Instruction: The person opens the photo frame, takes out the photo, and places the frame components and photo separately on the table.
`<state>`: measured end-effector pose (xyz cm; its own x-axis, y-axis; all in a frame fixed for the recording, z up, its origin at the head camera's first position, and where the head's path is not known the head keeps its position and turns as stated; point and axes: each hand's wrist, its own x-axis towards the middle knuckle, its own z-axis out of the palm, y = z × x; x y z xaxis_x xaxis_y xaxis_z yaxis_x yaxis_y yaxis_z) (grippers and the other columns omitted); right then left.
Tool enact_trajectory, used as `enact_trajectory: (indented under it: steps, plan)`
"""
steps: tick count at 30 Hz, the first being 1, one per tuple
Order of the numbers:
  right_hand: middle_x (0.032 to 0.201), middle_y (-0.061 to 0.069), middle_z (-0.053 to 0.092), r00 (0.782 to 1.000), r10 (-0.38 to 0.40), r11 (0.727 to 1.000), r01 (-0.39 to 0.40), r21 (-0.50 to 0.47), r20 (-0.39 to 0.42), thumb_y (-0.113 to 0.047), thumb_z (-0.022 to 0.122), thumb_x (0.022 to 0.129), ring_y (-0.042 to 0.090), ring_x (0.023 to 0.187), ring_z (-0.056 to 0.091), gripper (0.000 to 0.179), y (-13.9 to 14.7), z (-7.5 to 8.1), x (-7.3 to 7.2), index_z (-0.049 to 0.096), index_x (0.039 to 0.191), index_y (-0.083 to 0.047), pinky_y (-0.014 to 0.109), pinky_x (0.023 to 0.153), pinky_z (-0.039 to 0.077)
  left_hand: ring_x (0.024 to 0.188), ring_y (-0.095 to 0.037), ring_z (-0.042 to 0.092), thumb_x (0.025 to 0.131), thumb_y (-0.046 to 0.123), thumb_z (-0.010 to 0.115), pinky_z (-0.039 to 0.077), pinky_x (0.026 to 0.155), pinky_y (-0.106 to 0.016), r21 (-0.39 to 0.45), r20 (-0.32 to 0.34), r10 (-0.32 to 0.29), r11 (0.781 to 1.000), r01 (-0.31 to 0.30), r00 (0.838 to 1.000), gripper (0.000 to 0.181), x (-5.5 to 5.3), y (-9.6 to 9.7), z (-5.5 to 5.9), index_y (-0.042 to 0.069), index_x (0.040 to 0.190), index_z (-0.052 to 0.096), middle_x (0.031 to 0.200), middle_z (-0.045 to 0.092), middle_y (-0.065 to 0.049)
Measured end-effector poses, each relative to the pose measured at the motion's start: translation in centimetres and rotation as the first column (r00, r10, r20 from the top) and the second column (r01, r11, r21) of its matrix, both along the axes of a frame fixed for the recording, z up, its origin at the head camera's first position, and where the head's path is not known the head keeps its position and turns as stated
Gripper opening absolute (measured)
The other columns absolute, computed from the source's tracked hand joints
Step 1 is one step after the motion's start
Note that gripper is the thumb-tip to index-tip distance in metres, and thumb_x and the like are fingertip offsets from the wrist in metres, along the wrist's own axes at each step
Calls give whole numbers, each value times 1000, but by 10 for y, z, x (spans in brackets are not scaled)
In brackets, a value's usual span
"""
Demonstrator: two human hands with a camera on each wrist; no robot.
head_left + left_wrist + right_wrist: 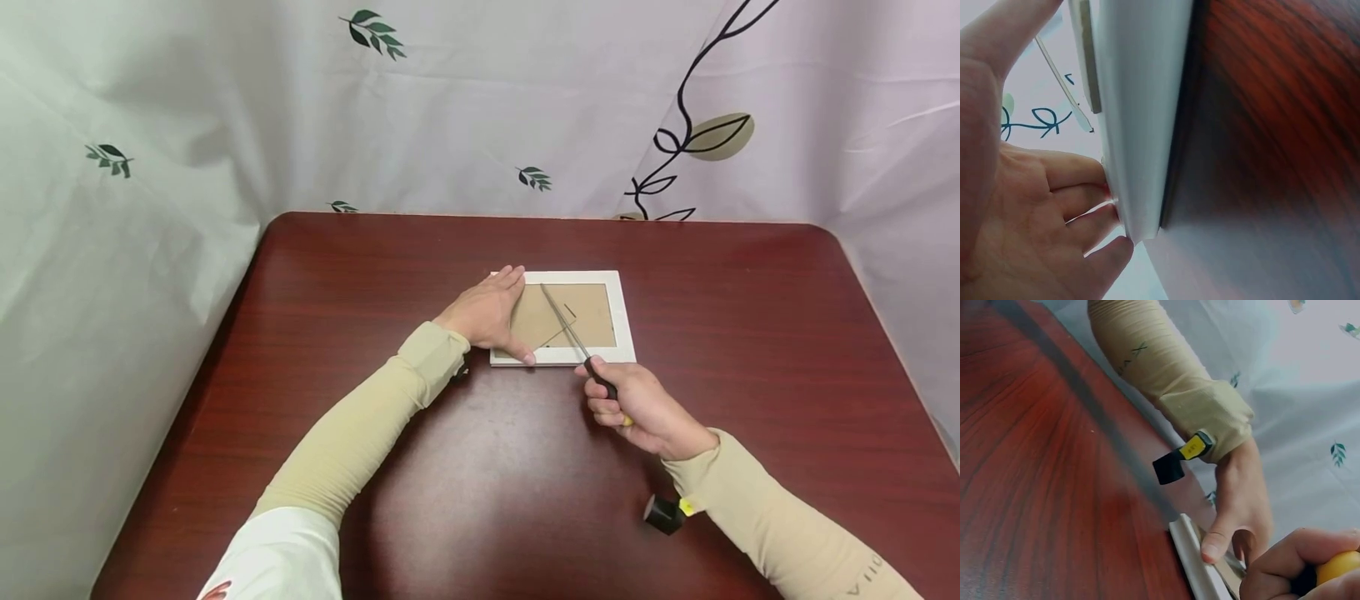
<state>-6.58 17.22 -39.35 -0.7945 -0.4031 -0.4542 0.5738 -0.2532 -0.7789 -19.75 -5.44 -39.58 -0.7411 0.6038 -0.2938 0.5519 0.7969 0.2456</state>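
A white picture frame (626, 321) lies on the table with its beige backing board (592, 304) facing up. Spread across its left end is my left hand (487, 312), fingers reaching the far edge and thumb on the near edge. In the left wrist view, the straight fingers (1079, 181) touch the frame's white side (1141, 125). My right hand (637, 408) grips the black and yellow handle of a screwdriver (566, 323) at the frame's near right. Its long shaft slants over the backing, tip towards the far side; contact there is hard to tell. Thin dark lines show on the board.
The dark red wooden table (750, 300) extends around the frame. A pale curtain (450, 108) with leaf prints hangs behind the far edge. A small black camera (663, 514) is strapped to the right wrist.
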Motion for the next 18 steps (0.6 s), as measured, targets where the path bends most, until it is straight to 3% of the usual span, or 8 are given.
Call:
enact_trajectory:
  steps: [18]
  plan:
    - [68, -5, 41, 998, 14, 997, -10, 78, -62, -21, 31, 111, 2, 49, 34, 27, 7, -3, 1, 43, 112, 3, 15, 47, 26, 154, -29, 3, 64, 72, 81, 5, 123, -33, -14, 19, 12, 1000, -11, 1000, 140, 0, 4, 2, -7, 157, 12, 166, 5, -20]
